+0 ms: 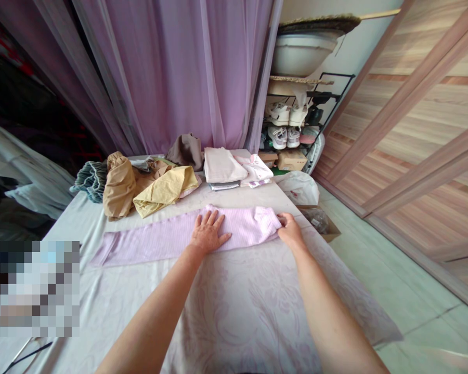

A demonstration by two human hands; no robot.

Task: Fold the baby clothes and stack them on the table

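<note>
The purple garment [173, 239] runs leftward from the right hand [290, 229], which pinches its end; the left hand [209, 231] lies spread atop.

The lilac garment [152, 241] is matt, ribbed knit cloth on a smooth cloth cover [253, 306], with a sheer fabric curtain [179, 72], wood-grain doors [398, 124], slightly glossy floor tiles [409, 301], a smooth plastic-looking basin [302, 56] and matt cardboard boxes [291, 161].
</note>
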